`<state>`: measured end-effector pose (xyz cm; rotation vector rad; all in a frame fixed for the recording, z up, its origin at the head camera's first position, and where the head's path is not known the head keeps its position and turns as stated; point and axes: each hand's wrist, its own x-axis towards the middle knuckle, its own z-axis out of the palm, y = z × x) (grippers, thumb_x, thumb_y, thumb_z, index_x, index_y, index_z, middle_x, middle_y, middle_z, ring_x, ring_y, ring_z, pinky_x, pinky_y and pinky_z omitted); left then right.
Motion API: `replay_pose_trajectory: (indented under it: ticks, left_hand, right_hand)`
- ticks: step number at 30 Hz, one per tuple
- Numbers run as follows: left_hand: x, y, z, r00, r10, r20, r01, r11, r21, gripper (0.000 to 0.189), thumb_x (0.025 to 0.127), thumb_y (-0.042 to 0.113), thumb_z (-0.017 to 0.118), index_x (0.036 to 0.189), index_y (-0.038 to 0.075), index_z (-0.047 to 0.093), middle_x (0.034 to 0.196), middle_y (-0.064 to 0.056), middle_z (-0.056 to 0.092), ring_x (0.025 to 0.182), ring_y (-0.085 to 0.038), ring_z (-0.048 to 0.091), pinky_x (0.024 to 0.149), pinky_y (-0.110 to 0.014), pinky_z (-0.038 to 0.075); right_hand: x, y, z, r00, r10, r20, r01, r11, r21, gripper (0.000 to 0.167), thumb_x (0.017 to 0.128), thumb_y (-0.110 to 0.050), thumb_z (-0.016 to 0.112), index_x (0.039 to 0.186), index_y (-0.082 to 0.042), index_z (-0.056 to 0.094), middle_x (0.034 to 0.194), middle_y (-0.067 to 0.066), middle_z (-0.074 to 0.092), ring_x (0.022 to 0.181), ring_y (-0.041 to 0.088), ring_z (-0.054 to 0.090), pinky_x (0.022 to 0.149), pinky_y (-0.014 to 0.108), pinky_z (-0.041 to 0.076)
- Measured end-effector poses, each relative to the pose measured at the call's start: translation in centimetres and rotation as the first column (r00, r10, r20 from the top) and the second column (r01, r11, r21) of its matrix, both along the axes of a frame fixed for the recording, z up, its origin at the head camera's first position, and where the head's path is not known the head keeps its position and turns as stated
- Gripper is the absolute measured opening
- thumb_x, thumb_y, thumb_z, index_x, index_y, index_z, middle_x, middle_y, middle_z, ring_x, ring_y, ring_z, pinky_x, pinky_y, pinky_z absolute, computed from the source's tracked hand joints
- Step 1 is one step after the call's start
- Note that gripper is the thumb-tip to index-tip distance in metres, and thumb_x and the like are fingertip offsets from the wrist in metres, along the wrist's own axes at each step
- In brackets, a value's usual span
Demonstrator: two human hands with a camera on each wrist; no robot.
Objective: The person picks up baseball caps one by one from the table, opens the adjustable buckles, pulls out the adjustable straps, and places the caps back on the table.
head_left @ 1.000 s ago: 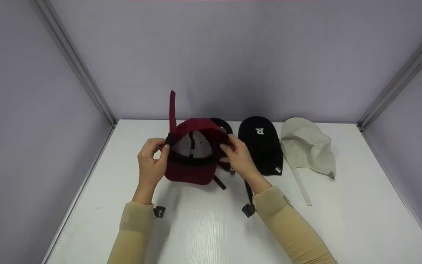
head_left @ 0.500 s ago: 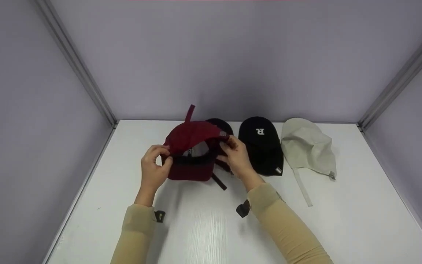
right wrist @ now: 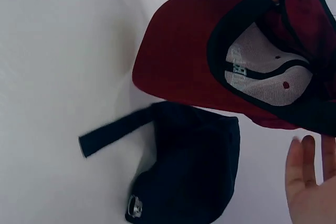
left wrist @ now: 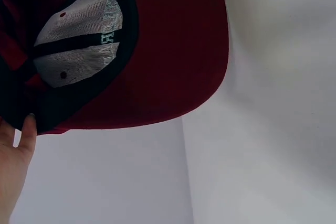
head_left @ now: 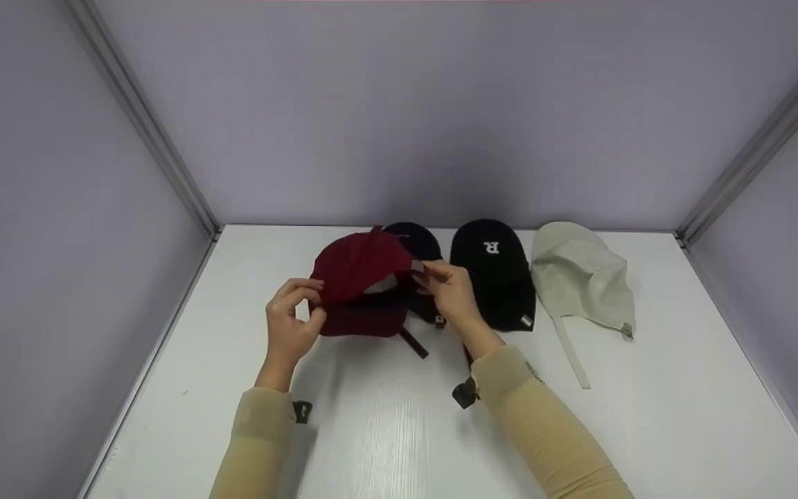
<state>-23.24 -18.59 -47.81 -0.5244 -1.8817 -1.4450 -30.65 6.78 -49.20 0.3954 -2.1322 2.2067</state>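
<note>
A dark red baseball cap is held up between both hands, its brim toward the person. My left hand pinches its left edge between thumb and fingers. My right hand pinches the right edge near a metal strap buckle. In the left wrist view the grey mesh lining and dark sweatband show inside. Partly hidden behind the red cap lies a dark navy cap, its loose strap and buckle showing in the right wrist view.
To the right on the white table lie a black cap with a white letter R and a light beige cap with a hanging strap. Grey panels enclose the back and sides.
The red cap has tipped, so its opening faces lower and more of the crown's outside shows. Its upright strap has folded down behind the crown. Both hands keep holding it.
</note>
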Motion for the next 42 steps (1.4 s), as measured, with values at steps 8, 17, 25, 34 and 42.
replay_pose_trajectory:
  ticks: [8, 17, 25, 34, 42]
  left_hand:
    - [1.2, -0.4, 0.0, 0.995, -0.097, 0.015, 0.098, 0.994, -0.041, 0.026, 0.058, -0.029, 0.045, 0.061, -0.004, 0.05, 0.086, -0.029, 0.06, 0.084, -0.045, 0.058, 0.081, -0.025, 0.048]
    - [2.6, -1.6, -0.3, 0.987, -0.153, 0.045, 0.159, 0.958, -0.238, 0.03, 0.059, -0.024, 0.052, 0.063, 0.006, 0.051, 0.08, -0.017, 0.06, 0.072, -0.029, 0.057, 0.063, -0.028, 0.045]
    - [3.9, -2.0, -0.3, 0.997, -0.067, 0.023, 0.071, 0.969, -0.238, 0.026, 0.056, -0.022, 0.049, 0.059, 0.003, 0.05, 0.065, -0.012, 0.052, 0.056, -0.024, 0.048, 0.052, -0.03, 0.041]
    - [2.4, -5.1, -3.9, 0.984, 0.18, 0.005, -0.178, 0.975, -0.135, 0.025, 0.058, -0.023, 0.047, 0.057, 0.002, 0.049, 0.064, -0.014, 0.058, 0.059, -0.026, 0.052, 0.058, -0.022, 0.039]
    - [1.6, -7.4, -7.2, 0.959, 0.276, 0.062, -0.25, 0.93, -0.27, 0.026, 0.063, -0.015, 0.054, 0.06, 0.011, 0.054, 0.068, 0.003, 0.058, 0.063, -0.014, 0.05, 0.06, -0.019, 0.039]
  right_hand:
    - [1.5, 1.7, 0.6, 0.985, 0.164, -0.059, -0.157, 0.981, 0.113, 0.022, 0.089, 0.018, 0.055, 0.104, 0.011, 0.07, 0.1, 0.008, 0.067, 0.093, 0.017, 0.063, 0.077, 0.033, 0.056]
    - [2.4, 3.7, 1.2, 0.912, 0.408, -0.046, -0.377, 0.876, 0.301, 0.024, 0.087, 0.017, 0.054, 0.1, 0.009, 0.072, 0.103, 0.017, 0.066, 0.089, 0.015, 0.059, 0.066, 0.023, 0.047]
    - [2.0, 3.0, -1.4, 0.896, 0.44, -0.064, -0.366, 0.81, 0.458, 0.024, 0.085, 0.01, 0.062, 0.095, -0.004, 0.079, 0.105, 0.008, 0.065, 0.102, 0.023, 0.057, 0.087, 0.043, 0.049]
    - [2.6, 0.4, -1.8, 0.921, 0.388, -0.016, -0.323, 0.788, 0.524, 0.024, 0.086, 0.004, 0.064, 0.101, -0.008, 0.078, 0.101, 0.003, 0.059, 0.088, 0.02, 0.057, 0.072, 0.029, 0.053]
    - [3.0, -2.1, -3.5, 0.919, 0.383, -0.093, -0.264, 0.773, 0.577, 0.014, 0.086, 0.001, 0.072, 0.096, -0.006, 0.079, 0.112, 0.01, 0.06, 0.106, 0.026, 0.057, 0.087, 0.041, 0.051]
